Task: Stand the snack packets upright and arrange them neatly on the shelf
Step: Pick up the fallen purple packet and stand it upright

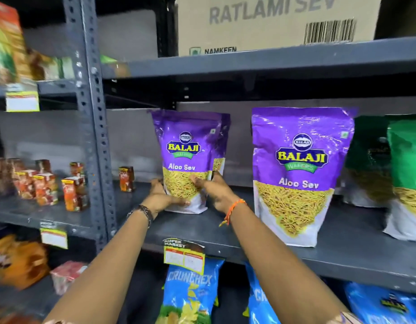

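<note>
A purple Aloo Sev packet (186, 146) stands upright toward the back left of the grey shelf (225, 232). My left hand (163, 197) holds its lower left side and my right hand (214, 190) grips its lower right side. A second purple packet (222, 141) stands right behind it, mostly hidden. Another purple Aloo Sev packet (300, 174) stands upright near the shelf's front, to the right of my hands. Two green packets (405, 174) stand upright at the far right, the front one cut off by the frame edge.
A perforated steel upright (92, 113) borders the shelf on the left, with small juice cartons (73, 192) beyond it and one (126, 178) just inside. A cardboard box (272, 22) sits on the shelf above. Blue snack bags (190, 293) hang below, behind a price tag (183, 256).
</note>
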`<state>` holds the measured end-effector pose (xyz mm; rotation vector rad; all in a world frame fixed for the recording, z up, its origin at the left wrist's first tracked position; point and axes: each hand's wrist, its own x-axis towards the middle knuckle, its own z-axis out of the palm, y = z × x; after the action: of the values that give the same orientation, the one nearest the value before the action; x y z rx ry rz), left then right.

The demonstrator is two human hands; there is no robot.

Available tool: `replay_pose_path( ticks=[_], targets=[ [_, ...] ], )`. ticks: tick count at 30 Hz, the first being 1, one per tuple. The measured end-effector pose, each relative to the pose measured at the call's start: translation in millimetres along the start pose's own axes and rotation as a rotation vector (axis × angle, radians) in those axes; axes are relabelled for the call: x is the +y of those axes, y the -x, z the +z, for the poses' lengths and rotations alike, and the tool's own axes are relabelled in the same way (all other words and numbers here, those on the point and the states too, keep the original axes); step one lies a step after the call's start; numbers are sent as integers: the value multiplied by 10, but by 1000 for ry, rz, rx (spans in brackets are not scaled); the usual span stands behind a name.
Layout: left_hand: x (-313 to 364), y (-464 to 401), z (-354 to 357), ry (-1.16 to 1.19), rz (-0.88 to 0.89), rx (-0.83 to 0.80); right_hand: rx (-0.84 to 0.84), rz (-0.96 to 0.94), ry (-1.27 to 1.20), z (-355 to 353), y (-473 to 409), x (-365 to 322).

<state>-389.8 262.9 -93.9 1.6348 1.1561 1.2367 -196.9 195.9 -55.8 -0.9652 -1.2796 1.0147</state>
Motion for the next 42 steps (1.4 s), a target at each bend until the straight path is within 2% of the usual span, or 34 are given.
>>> replay_pose_path(
  ticks=[2,7,14,21,24,27,31,34,37,40,42],
  targets=[
    [-132,-113,-32,17,16,-34,3,35,-12,37,102,-65],
    [-184,74,-167,23,12,-70,8,-33,62,84,286,-30],
    [323,907,-141,-21,23,81,5,-82,94,254,478,-11],
    [490,1229,-138,-54,-12,95,6,-73,211,250,782,-247],
    [620,1452,-57,-15,86,275,28,-164,302,109,1040,-468],
    [862,1709,221,51,245,474,102,-347,277,-214,1423,-735],
    [1263,1985,916,237,473,587,304,-603,189,-910,1948,-1122],
    [1544,2129,1611,334,601,534,509,-771,154,-1634,2296,-1379],
    [1776,2250,2431,417,671,380,780,-820,146,-2513,2539,-1485],
    [1945,2274,3281,418,611,110,927,-710,183,-3378,2646,-1426],
    [1981,2141,3838,267,510,-96,910,-583,197,-3889,2654,-1355]
  ],
)
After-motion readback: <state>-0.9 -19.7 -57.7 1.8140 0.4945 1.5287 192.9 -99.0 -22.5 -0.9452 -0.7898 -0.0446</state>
